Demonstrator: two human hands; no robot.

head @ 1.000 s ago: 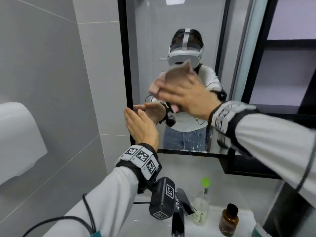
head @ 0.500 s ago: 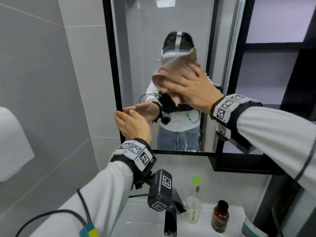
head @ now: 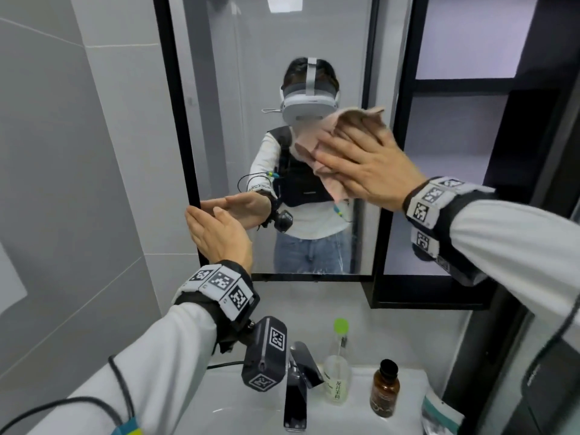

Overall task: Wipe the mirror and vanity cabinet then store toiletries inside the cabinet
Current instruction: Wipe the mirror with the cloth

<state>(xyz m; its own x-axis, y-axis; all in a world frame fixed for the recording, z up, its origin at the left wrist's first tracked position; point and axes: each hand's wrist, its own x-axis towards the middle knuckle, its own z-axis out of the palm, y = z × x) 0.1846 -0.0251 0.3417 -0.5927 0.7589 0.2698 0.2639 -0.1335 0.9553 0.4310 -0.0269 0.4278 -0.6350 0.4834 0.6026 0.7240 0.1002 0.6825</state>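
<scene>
- Our right hand (head: 370,174), fingers spread straight, presses the pink cloth (head: 314,146) flat against the mirror's (head: 226,136) right side.
- Our left hand (head: 219,233), fingers released and straight, touches the mirror's left edge.
- A green-capped bottle (head: 337,375) and a brown bottle (head: 385,392) stand below the mirror.

The cloth (head: 342,142) is dusty pink, the mirror frame (head: 175,120) and the cabinet (head: 439,296) black, and the wall tiles (head: 62,183) pale grey with thin light seams. The left wristband (head: 219,284) and right wristband (head: 430,199) are white with black square code patterns, over white sleeves (head: 163,356). The sink (head: 354,419) is white, the clear bottle (head: 336,381) has a lime-green cap (head: 341,326), the amber-brown bottle (head: 384,390) a black cap (head: 388,365), and the packet (head: 439,412) is white and teal
</scene>
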